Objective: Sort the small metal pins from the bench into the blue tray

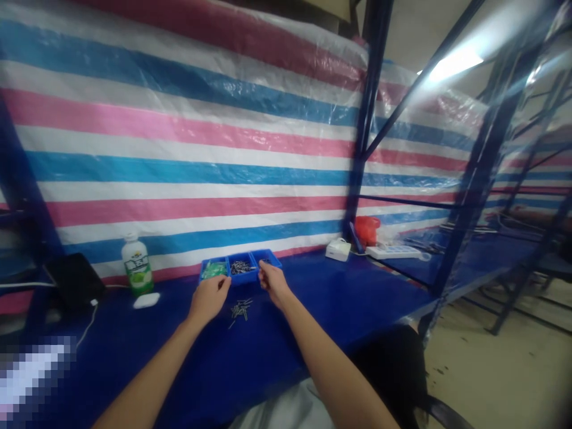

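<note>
A blue tray with three compartments stands at the back of the blue table. Green pieces fill its left compartment, small metal parts lie in the middle one, and dark small parts are partly visible in the right one. My left hand is closed at the tray's front left, its fingertips pinched on something I cannot make out. At the front right of the tray is my right hand, its fingers curled together around something too small to name. Between the hands, a loose pile of thin metal pieces lies on the table.
On the left stand a bottle, a white case and a black device with cables. A white box, a red bag and a power strip sit at the back right, near a blue rack post.
</note>
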### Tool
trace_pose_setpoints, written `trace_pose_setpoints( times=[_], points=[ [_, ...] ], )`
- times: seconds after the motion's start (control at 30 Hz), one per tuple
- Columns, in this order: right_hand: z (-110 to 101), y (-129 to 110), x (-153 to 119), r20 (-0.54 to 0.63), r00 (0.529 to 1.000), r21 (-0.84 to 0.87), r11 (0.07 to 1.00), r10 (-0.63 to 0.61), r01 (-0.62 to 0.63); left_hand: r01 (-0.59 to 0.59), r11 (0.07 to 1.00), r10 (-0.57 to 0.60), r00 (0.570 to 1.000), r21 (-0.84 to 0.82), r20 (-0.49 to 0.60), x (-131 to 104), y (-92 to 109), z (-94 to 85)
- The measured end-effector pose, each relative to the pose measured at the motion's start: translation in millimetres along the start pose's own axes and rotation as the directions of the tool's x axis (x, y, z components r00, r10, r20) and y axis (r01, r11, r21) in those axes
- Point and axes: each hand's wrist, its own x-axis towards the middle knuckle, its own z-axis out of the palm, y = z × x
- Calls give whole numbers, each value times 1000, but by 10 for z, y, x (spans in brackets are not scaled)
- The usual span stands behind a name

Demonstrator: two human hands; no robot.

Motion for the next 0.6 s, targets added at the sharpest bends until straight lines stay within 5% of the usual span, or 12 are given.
trace_pose_setpoints(
  times=[0.13, 0.3, 0.6],
  points=[
    [-15, 36, 0, 3, 987, -66, 985, 158, -158, 50, 999, -50, 999, 9, -18, -6, -5, -19],
    [18, 4, -69, 83, 974, -93, 974, 212, -204, 50, 999, -50, 999, 20, -9, -14, -4, -24],
    [121, 40, -146, 252, 968, -460, 878, -17, 135, -212, 977, 208, 967, 12, 147, -81, 54, 31]
  ],
)
